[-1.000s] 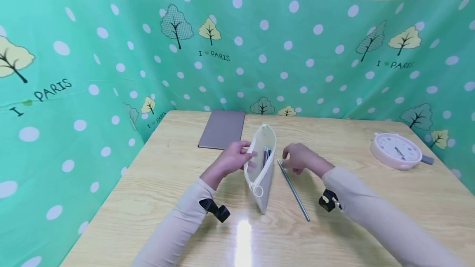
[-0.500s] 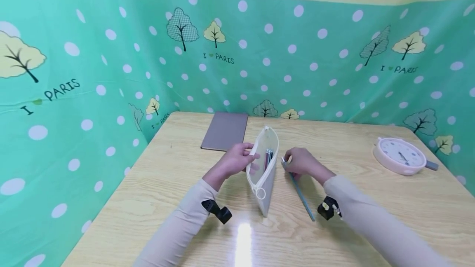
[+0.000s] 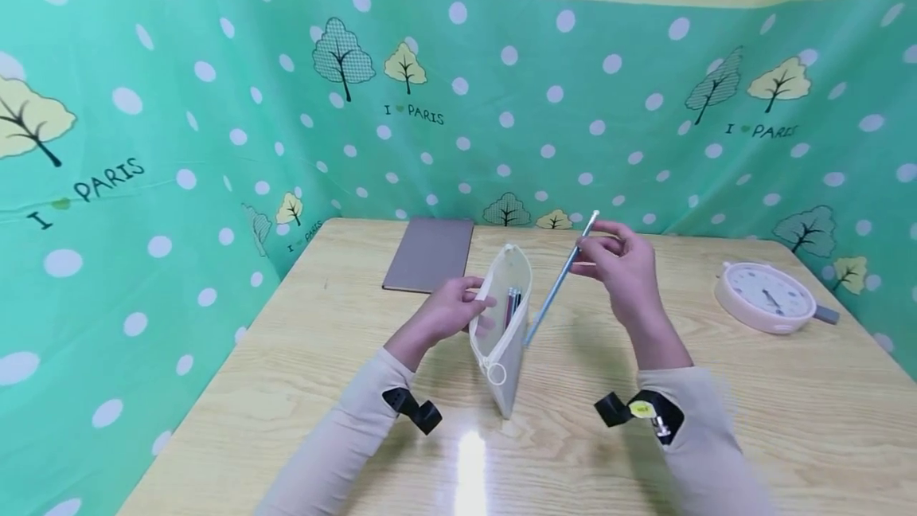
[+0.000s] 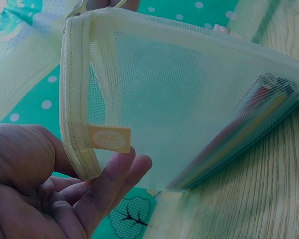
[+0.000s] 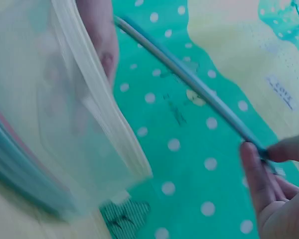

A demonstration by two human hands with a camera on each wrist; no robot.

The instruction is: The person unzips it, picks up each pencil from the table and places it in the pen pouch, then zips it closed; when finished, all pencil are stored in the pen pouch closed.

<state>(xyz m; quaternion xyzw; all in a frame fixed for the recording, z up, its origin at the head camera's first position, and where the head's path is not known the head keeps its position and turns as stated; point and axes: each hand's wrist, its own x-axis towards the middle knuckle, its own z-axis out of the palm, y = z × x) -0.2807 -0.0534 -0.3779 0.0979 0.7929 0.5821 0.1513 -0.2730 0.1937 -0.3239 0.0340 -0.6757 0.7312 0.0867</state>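
A whitish mesh zip pencil case (image 3: 510, 379) stands upright on the table, its mouth gaping upward. My left hand (image 3: 446, 310) grips its left rim, with the fingertips beside a small tan label (image 4: 109, 138) in the left wrist view. Several pencils (image 4: 239, 117) lean inside, visible through the mesh. To the right of the case, my right hand (image 3: 622, 265) pinches a slim blue pencil (image 3: 555, 291) near its upper end. This pencil slants down to the left, and its lower end overlaps the case's side in the head view.
A grey notebook (image 3: 433, 253) lies at the back left of the wooden table (image 3: 344, 301). A pink round clock (image 3: 765, 297) rests at the right. Green polka-dot cloth (image 3: 458, 118) hangs behind and along the sides.
My right hand has picked the pencil up off the table, raising and tilting it with its lower end toward the case. The left hand keeps its grip on the rim.
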